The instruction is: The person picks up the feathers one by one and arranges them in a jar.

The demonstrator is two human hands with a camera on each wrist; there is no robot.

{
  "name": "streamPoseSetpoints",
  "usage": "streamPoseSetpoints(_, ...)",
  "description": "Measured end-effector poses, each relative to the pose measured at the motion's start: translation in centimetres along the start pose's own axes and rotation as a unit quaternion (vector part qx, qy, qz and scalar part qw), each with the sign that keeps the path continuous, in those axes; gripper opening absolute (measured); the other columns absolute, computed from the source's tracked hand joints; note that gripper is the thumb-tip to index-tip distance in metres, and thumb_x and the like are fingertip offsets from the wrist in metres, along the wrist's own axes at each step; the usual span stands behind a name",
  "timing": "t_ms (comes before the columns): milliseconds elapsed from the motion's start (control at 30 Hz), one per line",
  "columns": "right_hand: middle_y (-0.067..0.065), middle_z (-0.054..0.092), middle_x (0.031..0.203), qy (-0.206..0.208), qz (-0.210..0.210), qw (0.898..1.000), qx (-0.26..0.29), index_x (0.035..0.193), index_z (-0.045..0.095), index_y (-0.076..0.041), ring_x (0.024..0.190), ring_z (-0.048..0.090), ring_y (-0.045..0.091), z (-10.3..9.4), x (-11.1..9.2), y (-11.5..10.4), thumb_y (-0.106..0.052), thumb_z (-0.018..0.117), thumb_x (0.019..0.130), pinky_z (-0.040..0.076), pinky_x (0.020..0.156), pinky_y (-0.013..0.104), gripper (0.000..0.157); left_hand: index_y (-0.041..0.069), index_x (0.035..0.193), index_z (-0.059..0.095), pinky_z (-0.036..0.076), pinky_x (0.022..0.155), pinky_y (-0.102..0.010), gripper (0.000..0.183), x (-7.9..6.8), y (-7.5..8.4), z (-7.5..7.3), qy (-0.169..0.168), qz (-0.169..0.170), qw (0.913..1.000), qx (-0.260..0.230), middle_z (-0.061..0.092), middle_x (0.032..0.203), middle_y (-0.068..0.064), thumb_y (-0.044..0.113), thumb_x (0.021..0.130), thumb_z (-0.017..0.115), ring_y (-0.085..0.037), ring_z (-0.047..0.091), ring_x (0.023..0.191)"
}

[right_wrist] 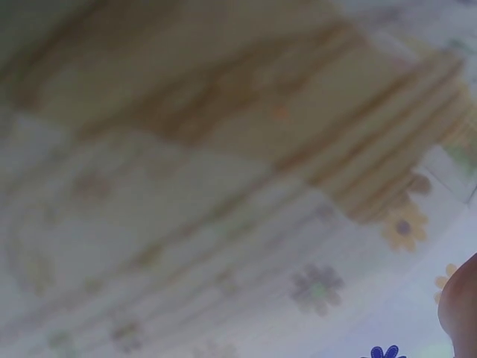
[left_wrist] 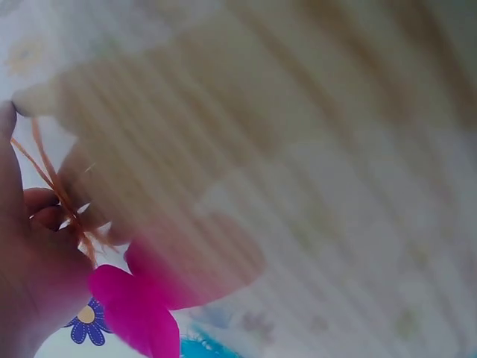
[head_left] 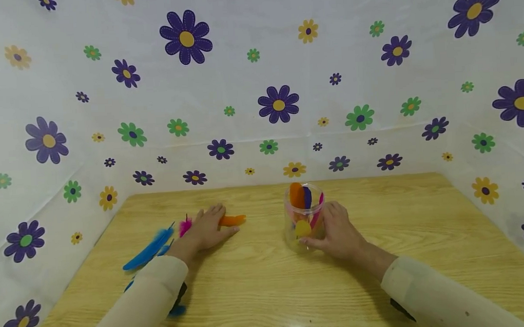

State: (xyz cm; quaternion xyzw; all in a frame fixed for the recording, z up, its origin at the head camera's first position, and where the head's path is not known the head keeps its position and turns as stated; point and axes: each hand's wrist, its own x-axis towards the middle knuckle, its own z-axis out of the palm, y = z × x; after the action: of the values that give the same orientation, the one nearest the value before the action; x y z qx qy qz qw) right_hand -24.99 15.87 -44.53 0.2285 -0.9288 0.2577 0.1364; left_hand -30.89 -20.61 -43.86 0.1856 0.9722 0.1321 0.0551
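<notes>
My left hand (head_left: 208,228) reaches over an orange feather (head_left: 233,220), with the thumb spread away from the outstretched fingers. Thin orange strands (left_wrist: 56,175) show beside those fingers in the left wrist view. Close by lies a pink feather (head_left: 185,227), partly covered by the hand. With thumb in front and fingers round the side, my right hand (head_left: 338,233) holds a clear plastic jar (head_left: 289,225) standing on the table. Inside it are an orange feather (head_left: 296,196), a purple one, pink ones and a yellow one (head_left: 303,228).
Blue feathers (head_left: 149,250) lie left of the left forearm, and another blue piece (head_left: 177,310) shows below the sleeve. The wood-grain table (head_left: 259,290) meets a white flowered cloth (head_left: 241,86) at the back and sides. Both wrist views are largely blurred.
</notes>
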Motion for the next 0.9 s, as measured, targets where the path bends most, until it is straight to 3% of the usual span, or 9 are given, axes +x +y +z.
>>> streamPoseSetpoints(133,0.012,0.057,0.131,-0.002,0.005,1.0,0.002,0.138,0.044,-0.008,0.127,0.044,0.031,-0.07,0.06,-0.18,-0.058,0.076,0.079,0.02,0.119,0.054,0.084,-0.007,0.149,0.038,0.021,0.12,-0.056,0.073,0.13,-0.07,0.03,0.014,0.001,0.9999,0.003,0.031,0.159,-0.025,0.046,0.101,0.053,-0.044,0.027,0.147)
streamPoseSetpoints(400,0.013,0.056,0.133,-0.002,0.005,1.0,-0.001,0.14,0.043,-0.007,0.127,0.045,0.031,-0.05,0.07,-0.21,-0.059,0.076,0.079,0.021,0.118,0.054,0.087,-0.009,0.141,0.048,0.03,0.116,-0.055,0.053,-0.06,0.2,-0.16,0.046,0.012,0.9985,0.026,0.043,0.151,-0.027,0.028,0.103,0.053,-0.045,0.038,0.141)
streamPoseSetpoints(733,0.012,0.056,0.133,-0.006,0.008,1.0,0.003,0.141,0.042,-0.007,0.126,0.044,0.03,-0.1,0.05,-0.1,-0.059,0.077,0.079,0.02,0.119,0.052,0.088,-0.004,0.12,0.068,0.041,0.107,-0.056,0.029,0.07,0.34,-0.13,0.11,0.032,0.9927,0.037,0.065,0.127,-0.024,0.013,0.102,0.052,-0.044,0.059,0.121)
streamPoseSetpoints(900,0.012,0.056,0.133,-0.005,0.005,1.0,0.007,0.141,0.042,-0.008,0.126,0.045,0.03,-0.11,0.04,-0.05,-0.059,0.076,0.079,0.021,0.119,0.053,0.087,-0.002,0.107,0.071,0.051,0.093,-0.052,0.021,0.29,0.26,0.08,0.133,0.025,0.9905,0.026,0.073,0.103,-0.019,0.011,0.1,0.055,-0.039,0.068,0.097)
